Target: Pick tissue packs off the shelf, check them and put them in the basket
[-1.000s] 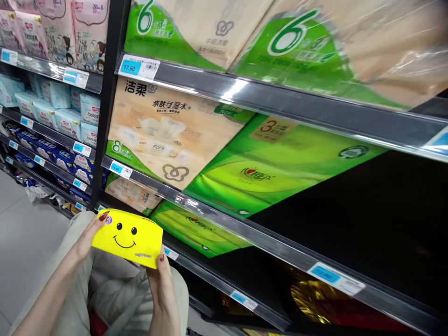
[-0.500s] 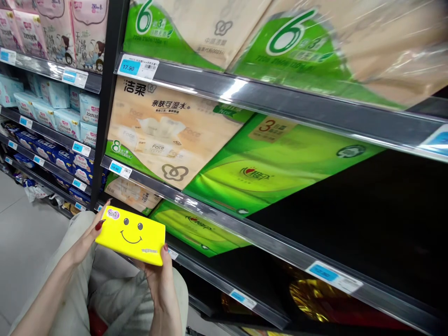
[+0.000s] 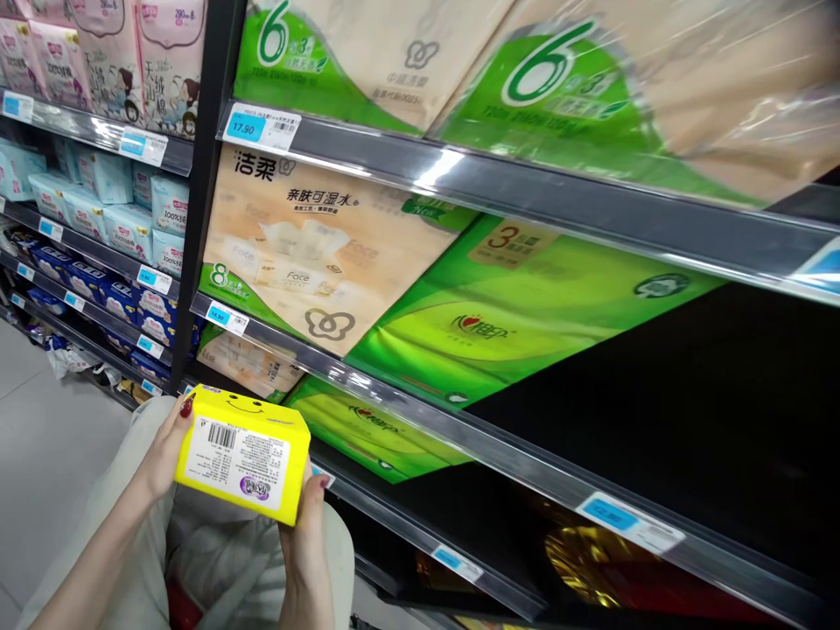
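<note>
Between my two hands is a yellow tissue pack with a smiley face along its upper side. Its white label, with a barcode and upside-down print, faces me. My left hand grips the left end, thumb at the top left corner and the other fingers hidden behind. At the right end my right hand holds the lower corner, its thumb along the edge and its fingers out of sight beneath. The pack hangs above my knees, in front of the lower shelves, tilted down to the right.
Beige tissue bundles and green tissue bundles fill shelves in front of me. A shelf edge with price tags runs behind the pack. Pink packages and light blue packs stand at left. Grey floor shows below.
Both hands have tipped the yellow tissue pack, so its smiley side has turned away upward and the barcode label has come into view. The hands keep their hold at both ends.
</note>
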Available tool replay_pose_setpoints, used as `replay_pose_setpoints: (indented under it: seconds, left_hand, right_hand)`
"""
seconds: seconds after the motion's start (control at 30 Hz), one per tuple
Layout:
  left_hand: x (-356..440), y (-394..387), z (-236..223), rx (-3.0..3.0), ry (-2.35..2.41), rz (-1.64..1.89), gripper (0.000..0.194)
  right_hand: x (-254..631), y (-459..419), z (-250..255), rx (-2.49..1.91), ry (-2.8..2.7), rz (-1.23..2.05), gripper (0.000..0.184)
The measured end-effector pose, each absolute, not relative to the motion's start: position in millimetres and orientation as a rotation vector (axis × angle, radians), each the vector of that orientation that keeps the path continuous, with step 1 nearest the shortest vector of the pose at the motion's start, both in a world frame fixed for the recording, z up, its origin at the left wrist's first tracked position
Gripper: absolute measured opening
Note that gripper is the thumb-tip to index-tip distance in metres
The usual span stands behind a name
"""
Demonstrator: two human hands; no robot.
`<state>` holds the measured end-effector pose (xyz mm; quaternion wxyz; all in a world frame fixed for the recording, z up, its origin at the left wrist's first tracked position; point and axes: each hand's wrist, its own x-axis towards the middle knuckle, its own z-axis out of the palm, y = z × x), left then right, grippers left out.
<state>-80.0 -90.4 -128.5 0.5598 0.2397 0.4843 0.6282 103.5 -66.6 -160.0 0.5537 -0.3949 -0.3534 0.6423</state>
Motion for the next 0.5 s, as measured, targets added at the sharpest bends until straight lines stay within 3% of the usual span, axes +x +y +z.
replay_pose_setpoints:
  seconds: [0.27, 0.5]
  left_hand:
    - [-81.8, -91.4, -125.1, 0.553, 1.156, 1.41, 0.103]
    - [-109.9, -95.4, -125.7, 0.819, 0.933, 1.218, 0.091]
  right_hand:
    - [100.1, -77.9, -140.3, -0.858, -0.887, 1.506, 0.097]
    - [121.7, -57.2, -137.3, -0.901, -0.85, 1.46, 0.061]
